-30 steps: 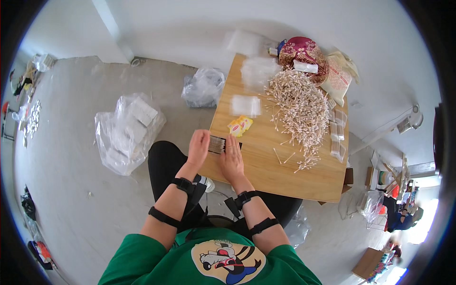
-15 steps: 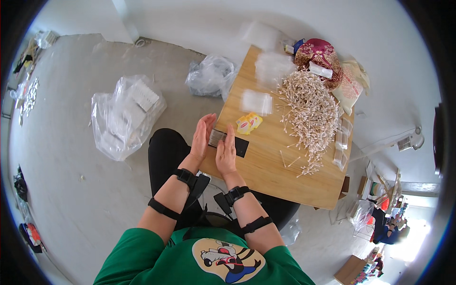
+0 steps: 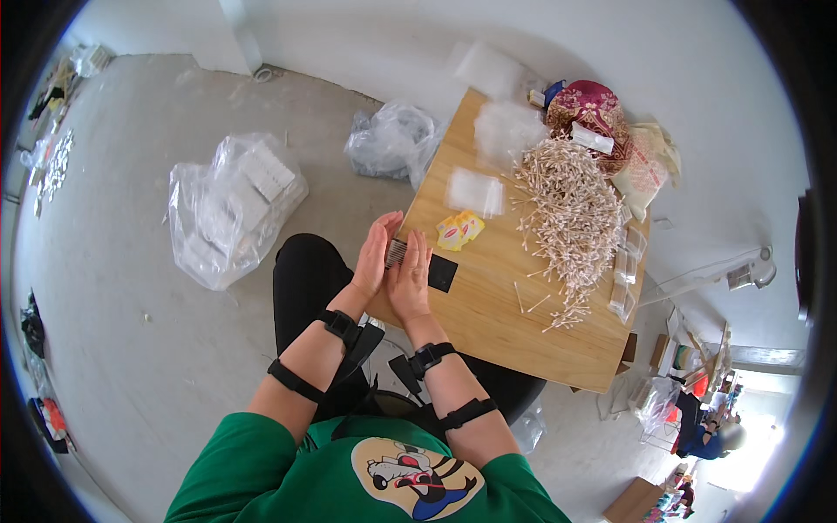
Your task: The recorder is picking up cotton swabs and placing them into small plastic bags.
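Note:
At the table's near left edge, a row of thin pale sticks, seemingly cotton swabs (image 3: 396, 253), stands between my two palms. My left hand (image 3: 375, 253) is against its left side, fingers long and close together. From the other side my right hand (image 3: 410, 275) presses in, its fingers slightly bent and hiding part of the row. A flat black pad (image 3: 442, 274) shows just right of my right hand. Beyond it lie yellow and white paper cards (image 3: 459, 230) and a stack of clear plastic bags (image 3: 475, 192).
A big heap of loose cotton swabs (image 3: 571, 209) covers the table's right side. Behind it are a patterned red cushion-like bundle (image 3: 586, 109) and a cloth sack (image 3: 643, 166). Clear boxes (image 3: 624, 270) line the right edge. A filled plastic bag (image 3: 234, 209) sits on the floor.
My right hand has moved left, closing in on the row of swabs and narrowing the gap between my palms. More of the black pad is uncovered. My left hand has barely moved.

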A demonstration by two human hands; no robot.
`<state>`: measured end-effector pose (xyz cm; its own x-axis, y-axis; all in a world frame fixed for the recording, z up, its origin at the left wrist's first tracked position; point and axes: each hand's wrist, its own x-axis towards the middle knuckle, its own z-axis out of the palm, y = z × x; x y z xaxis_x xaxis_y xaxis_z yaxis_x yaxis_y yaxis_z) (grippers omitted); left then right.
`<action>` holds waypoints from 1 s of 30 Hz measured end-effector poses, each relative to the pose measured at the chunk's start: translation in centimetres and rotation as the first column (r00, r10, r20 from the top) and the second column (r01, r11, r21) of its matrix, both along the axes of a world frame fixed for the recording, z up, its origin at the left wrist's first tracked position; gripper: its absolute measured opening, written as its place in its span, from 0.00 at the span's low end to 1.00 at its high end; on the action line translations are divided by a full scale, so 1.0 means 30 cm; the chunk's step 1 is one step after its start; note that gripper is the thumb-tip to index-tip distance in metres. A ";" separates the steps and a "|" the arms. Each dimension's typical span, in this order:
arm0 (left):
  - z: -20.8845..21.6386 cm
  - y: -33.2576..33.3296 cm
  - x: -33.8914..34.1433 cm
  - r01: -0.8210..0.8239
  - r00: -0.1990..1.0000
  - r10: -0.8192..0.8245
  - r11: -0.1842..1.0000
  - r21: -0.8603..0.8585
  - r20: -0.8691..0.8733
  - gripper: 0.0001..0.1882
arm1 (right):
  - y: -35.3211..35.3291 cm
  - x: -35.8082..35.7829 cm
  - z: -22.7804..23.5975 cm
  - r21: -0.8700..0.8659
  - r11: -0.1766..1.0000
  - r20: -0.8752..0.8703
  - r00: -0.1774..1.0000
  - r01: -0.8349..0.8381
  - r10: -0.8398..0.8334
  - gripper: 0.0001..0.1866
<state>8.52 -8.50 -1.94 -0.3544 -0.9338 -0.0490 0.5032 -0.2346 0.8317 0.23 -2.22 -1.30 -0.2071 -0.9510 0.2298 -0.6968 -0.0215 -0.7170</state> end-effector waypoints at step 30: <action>0.013 0.029 -0.076 -0.014 0.998 0.009 0.997 0.078 0.068 0.30 | -0.118 -0.302 0.068 0.225 0.782 -0.186 0.814 0.581 -0.551 0.16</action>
